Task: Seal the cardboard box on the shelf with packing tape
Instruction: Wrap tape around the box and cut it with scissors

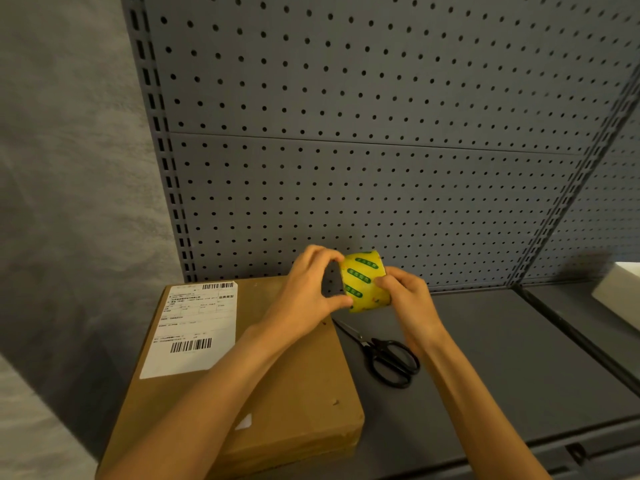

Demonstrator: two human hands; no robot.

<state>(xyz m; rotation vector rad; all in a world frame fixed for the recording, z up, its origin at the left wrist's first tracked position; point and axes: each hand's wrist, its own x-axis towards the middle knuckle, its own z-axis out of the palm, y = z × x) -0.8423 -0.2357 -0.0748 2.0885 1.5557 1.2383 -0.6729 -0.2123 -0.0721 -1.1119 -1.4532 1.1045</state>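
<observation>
A flat brown cardboard box (298,386) lies on the grey shelf (502,358) at the left, with a white shipping label (194,327) on its top. Above the box's far right corner I hold a yellow roll of packing tape (365,280) with green print. My left hand (311,285) grips the roll's left rim, thumb below and fingers above. My right hand (405,292) pinches the roll's right side with the fingertips on its surface. Both forearms reach in from the bottom, the left one crossing over the box.
Black scissors (384,355) lie shut on the shelf just right of the box, under my hands. A grey pegboard (346,133) rises behind. A white object (620,296) sits on the neighbouring shelf at the far right.
</observation>
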